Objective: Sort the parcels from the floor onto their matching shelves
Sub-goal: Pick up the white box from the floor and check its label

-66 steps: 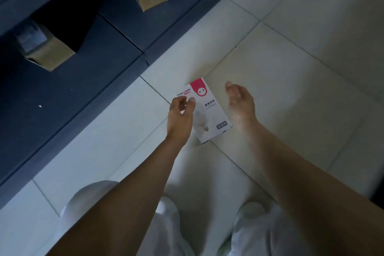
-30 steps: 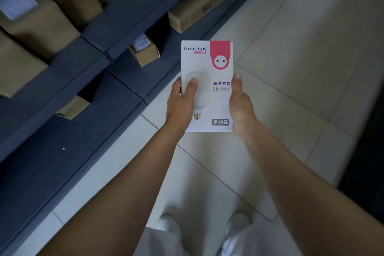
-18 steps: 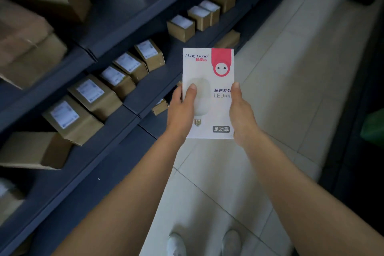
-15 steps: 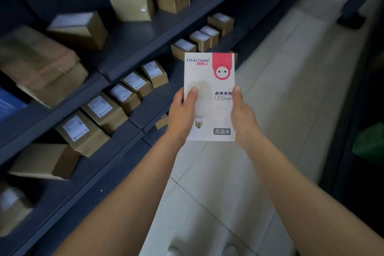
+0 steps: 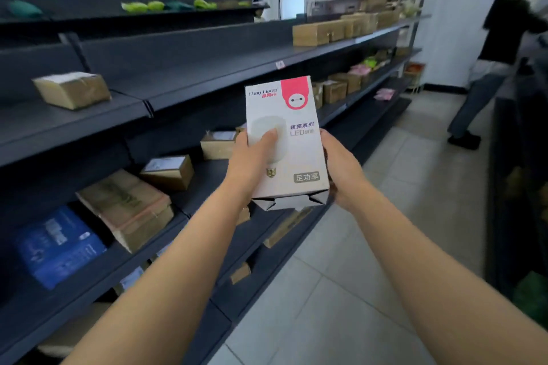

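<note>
Hands grip a white LED bulb box (image 5: 289,142) upright at chest height: the left hand (image 5: 249,163) wraps its left edge with the thumb across the front, the right hand (image 5: 341,166) clasps its right side. Dark shelves (image 5: 189,74) carrying cardboard parcels (image 5: 72,89) run along the left, just beside the box.

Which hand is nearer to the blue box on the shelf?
Left. The left hand grips the LED bulb box's shelf-facing edge, toward the blue box. The right hand holds the aisle-side edge, farther away.
</note>
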Motion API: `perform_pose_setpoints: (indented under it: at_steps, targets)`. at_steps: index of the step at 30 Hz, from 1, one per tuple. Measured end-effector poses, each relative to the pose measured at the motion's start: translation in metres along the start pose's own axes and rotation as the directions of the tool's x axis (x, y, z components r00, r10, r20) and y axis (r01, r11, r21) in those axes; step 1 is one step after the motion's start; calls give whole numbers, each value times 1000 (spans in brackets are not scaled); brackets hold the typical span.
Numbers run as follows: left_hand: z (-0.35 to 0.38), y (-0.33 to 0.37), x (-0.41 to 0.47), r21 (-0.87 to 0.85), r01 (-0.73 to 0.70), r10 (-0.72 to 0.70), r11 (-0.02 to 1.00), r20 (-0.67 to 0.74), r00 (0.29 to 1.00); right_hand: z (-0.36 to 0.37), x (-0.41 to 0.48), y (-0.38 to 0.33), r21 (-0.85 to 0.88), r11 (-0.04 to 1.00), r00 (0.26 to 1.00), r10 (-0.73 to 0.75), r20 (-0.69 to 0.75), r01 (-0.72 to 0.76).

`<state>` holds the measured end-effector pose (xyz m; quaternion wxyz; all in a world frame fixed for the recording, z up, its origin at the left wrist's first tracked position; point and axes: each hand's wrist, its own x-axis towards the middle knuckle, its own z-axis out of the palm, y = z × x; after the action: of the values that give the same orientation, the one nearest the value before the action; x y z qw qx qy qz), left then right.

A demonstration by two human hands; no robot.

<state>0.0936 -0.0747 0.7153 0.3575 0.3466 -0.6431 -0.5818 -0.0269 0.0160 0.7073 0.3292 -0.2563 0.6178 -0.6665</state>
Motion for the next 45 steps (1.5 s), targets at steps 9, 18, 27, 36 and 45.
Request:
perform_pose_setpoints:
  at_steps: [9, 18, 27, 36, 45]
  targets:
    - [-25, 42, -20, 216, -119, 147, 969, -117, 982, 21, -13, -32, -64, 997, 987, 45, 151, -36]
    - [-55, 50, -18, 425, -51, 146, 904, -195, 970, 37, -10, -35, -129, 991, 983, 57, 176, -35]
    - [-59, 57, -34, 318, 115, -93, 941, -83, 992, 42, -15, -38, -101, 987, 955, 146, 257, -123]
    - [-54, 57, -34, 62, 58, -48, 996, -150, 987, 48, -16, -33, 55, 997, 987, 46, 151, -55]
    - [-51, 55, -38, 97, 24, -4, 995, -196, 981, 42, -8, -21, 225, 973, 980, -1, 201, -45]
